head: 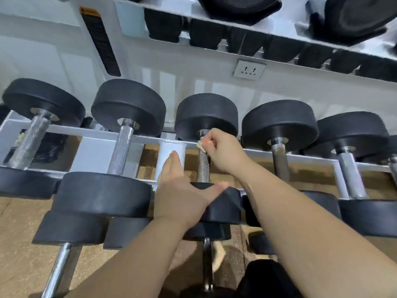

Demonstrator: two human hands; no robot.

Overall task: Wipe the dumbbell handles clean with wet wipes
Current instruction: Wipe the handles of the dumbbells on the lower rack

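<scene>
The white rack (92, 151) carries a row of black dumbbells. The one being cleaned, the middle dumbbell (206, 115), lies lengthwise across it. The left grip (178, 190) lies spread flat on that dumbbell's near head, thumb out, likely steadying it. The right grip (223, 149) is curled at the far end of its knurled handle (203, 168), pinching a soiled wet wipe (202, 146) against the metal. Best wrap the wipe round, then draw it toward the near head, twisting into the knurl.

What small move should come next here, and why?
Probably slide the right hand down the knurled handle toward the near head: it pinches the wet wipe against the handle's far end, the length below is uncovered, and the left hand rests on that head.
</scene>
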